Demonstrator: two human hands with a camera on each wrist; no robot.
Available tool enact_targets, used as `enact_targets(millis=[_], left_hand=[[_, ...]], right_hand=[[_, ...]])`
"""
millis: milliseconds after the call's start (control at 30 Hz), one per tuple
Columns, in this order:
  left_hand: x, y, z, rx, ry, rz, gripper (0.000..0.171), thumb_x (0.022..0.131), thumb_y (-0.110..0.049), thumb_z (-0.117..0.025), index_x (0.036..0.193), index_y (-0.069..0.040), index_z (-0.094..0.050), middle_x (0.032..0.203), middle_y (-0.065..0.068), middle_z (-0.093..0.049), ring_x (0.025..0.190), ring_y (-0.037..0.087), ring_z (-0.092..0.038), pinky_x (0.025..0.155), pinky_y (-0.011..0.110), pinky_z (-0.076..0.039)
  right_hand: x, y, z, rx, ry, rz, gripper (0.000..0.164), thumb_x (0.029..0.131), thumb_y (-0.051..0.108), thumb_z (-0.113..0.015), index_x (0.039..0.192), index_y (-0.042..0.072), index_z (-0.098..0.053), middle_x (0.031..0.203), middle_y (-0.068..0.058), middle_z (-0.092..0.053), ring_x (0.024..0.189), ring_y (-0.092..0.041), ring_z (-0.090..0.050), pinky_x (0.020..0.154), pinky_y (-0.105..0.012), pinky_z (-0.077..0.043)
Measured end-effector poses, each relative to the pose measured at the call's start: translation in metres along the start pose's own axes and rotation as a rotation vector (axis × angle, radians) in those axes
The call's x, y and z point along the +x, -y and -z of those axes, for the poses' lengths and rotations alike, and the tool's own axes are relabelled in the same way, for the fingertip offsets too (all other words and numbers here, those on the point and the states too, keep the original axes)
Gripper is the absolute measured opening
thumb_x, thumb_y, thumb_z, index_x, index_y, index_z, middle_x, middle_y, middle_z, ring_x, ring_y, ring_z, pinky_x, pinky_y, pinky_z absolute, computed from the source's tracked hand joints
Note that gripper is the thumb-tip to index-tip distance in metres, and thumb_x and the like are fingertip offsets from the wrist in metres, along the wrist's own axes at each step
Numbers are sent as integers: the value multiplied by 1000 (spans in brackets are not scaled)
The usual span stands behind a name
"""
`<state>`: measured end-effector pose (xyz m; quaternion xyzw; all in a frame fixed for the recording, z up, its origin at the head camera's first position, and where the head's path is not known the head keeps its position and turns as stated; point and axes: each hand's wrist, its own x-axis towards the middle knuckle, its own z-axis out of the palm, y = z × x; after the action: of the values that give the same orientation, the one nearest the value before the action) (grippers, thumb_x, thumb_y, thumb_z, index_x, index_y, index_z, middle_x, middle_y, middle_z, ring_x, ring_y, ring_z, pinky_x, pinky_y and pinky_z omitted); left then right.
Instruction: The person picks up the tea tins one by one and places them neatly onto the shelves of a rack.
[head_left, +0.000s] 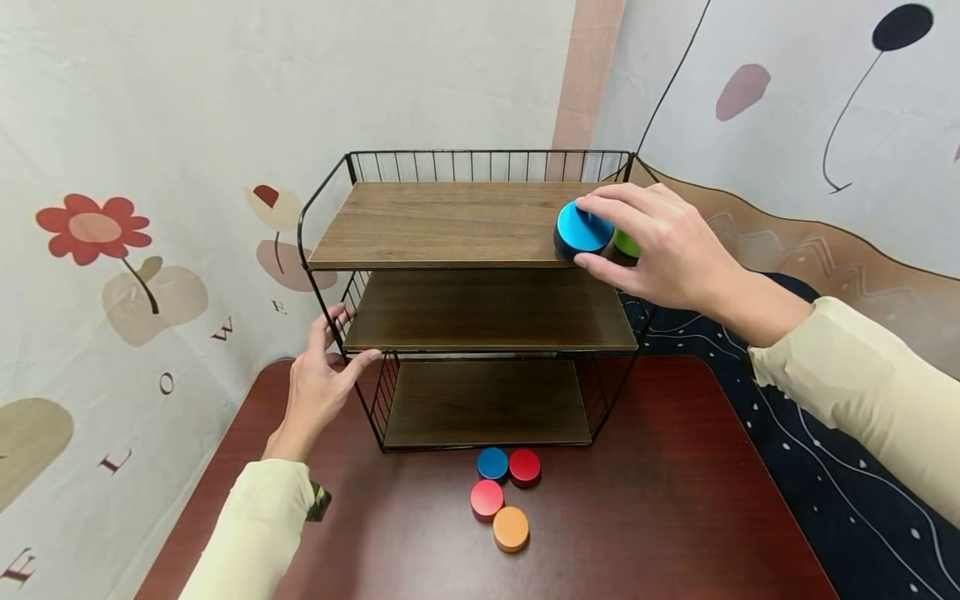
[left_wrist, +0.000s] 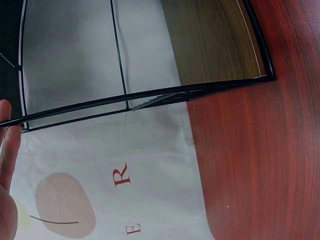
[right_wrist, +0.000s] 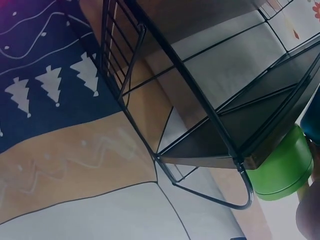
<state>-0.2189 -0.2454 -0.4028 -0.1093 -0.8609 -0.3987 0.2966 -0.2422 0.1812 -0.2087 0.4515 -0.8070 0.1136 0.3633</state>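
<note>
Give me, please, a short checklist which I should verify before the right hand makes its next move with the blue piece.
1. Rack supported: ok; the left hand grips its left side.
2. Grasp: ok; the right hand pinches the blue piece between thumb and fingers.
3. Blue piece resting on the top board: cannot tell; its underside is hidden.
4. Space around it: not ok; the green piece is close beside it, partly hidden by the hand.
5. Four table pieces away from both hands: ok.

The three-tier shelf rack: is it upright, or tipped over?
Upright: in the head view, the three-tier shelf rack stands on the table, its wooden boards one above another.
</note>
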Motion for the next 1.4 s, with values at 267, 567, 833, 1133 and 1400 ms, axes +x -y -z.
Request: enact_targets(millis=[267, 567, 833, 1133, 1400], left_hand=[[0, 0, -1, 8, -3, 0, 81, 83, -21, -83, 150, -20, -38, 140, 6, -59, 75, 23, -71, 65, 9, -47], [-1, 0, 0, 2, 1, 8, 81, 83, -21, -84, 150, -21, -38, 141, 6, -58, 69, 21, -70, 64, 8, -46], [-1, 0, 0, 1, 2, -3, 81, 83, -20, -83, 150, -20, -38, 140, 7, -59, 68, 21, -70, 64, 9, -46], [-1, -1, 1, -9, 2, 8, 81, 83, -20, -83, 150, -20, -38, 141, 7, -58, 69, 25, -70, 64, 9, -47], [-1, 0, 0, 15, 5, -9, 81, 84, -21, -83, 150, -19, -38, 140, 7, -59, 71, 20, -71, 64, 16, -50]], right_hand=[[1, -2, 0, 1, 39, -72, 54, 81, 24, -81, 129, 3, -64, 124, -18, -64, 107, -35, -59, 90, -51, -42], [3, -8, -1, -31, 123, -144, 50, 89, 28, -73, 131, 3, -62, 127, -19, -64, 114, -36, -57, 99, -51, -38], [1, -9, 0, -34, 174, -199, 46, 93, 29, -68, 130, 4, -62, 125, -19, -65, 112, -35, -58, 100, -52, -37], [3, -11, 0, -43, 176, -201, 46, 94, 31, -66, 131, 5, -62, 125, -19, -65, 111, -35, -58, 98, -52, -38], [0, 1, 15, -28, 65, -181, 46, 91, 27, -68, 132, 6, -62, 128, -17, -63, 119, -35, -56, 99, -53, -39]])
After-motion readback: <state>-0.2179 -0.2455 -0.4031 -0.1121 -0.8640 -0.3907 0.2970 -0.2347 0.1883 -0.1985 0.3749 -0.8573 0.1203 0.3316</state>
